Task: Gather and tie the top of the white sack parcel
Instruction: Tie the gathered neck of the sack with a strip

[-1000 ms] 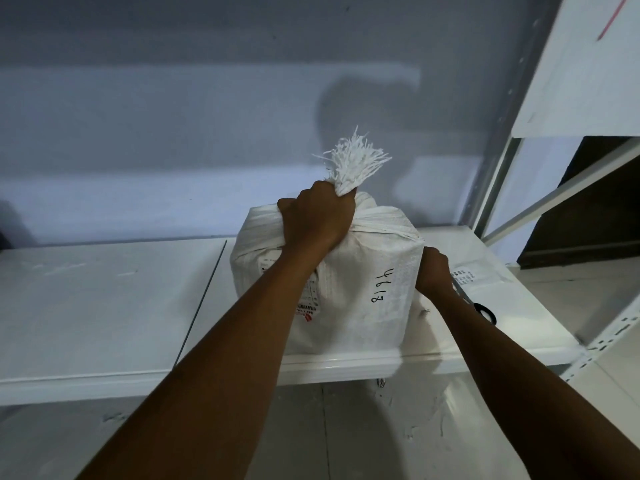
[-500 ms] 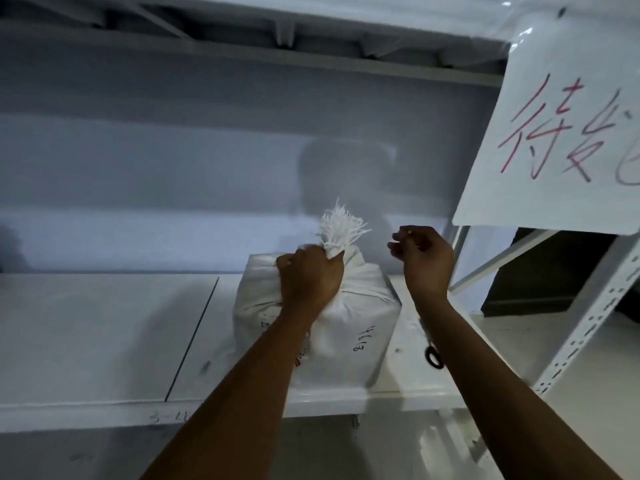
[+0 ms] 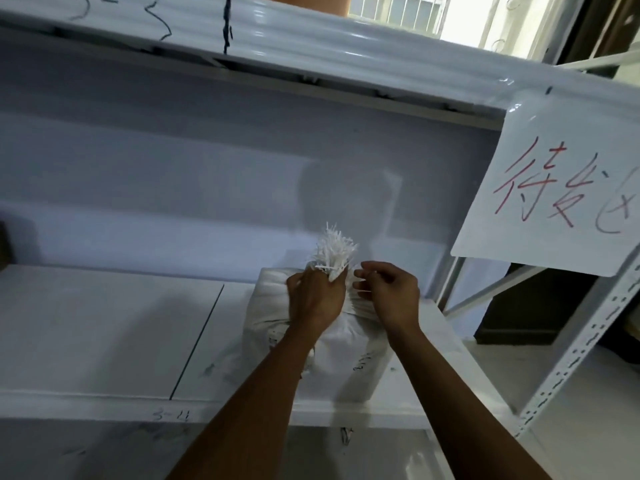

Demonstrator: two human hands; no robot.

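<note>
The white sack parcel (image 3: pixel 349 362) stands upright on the white shelf (image 3: pixel 104 334), with black handwriting on its right side. Its gathered neck ends in a frayed white tuft (image 3: pixel 334 249) that sticks up. My left hand (image 3: pixel 313 296) is clenched around that neck just below the tuft. My right hand (image 3: pixel 388 291) sits right beside the neck on its right, fingers pinched on a thin white strand that runs toward the neck. My forearms hide the parcel's front label.
An upper shelf (image 3: pixel 311 60) with black marker writing hangs overhead. A white paper sign (image 3: pixel 554 188) with red handwriting hangs at the right, in front of a perforated shelf post (image 3: pixel 581 348). A grey back panel closes the shelf behind the parcel.
My right hand rose from the parcel's lower right side, then came in beside the neck. My left hand kept its grip. The camera tilted up.
</note>
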